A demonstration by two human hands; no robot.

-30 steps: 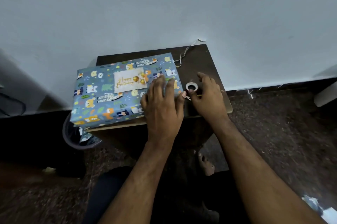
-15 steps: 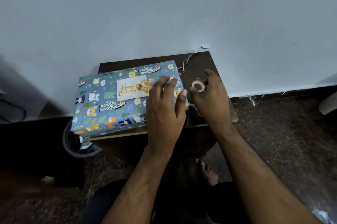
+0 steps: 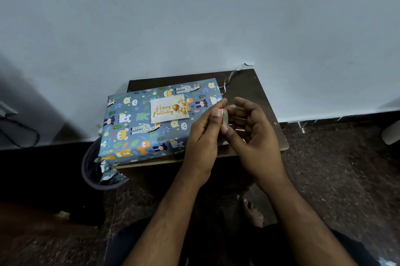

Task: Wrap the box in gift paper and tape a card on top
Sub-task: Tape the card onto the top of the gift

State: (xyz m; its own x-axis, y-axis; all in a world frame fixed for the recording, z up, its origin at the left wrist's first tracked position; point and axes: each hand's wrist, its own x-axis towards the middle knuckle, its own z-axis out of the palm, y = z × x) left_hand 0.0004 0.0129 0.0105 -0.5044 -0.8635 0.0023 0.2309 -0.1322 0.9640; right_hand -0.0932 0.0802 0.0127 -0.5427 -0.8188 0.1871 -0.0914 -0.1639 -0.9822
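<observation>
pinching a small tape roll between them, both hands, left and right, beside the wrapped box.

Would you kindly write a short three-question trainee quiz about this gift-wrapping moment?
1. True or false: the cream "Happy Birthday" card lies on the blue animal-print wrapped box.
2. What do both hands hold? A) small clear tape roll B) scissors C) pen
3. Which hand is nearer the card?

Key:
1. True.
2. A; left hand and right hand hold it together above the dark wooden table.
3. Left.
</observation>
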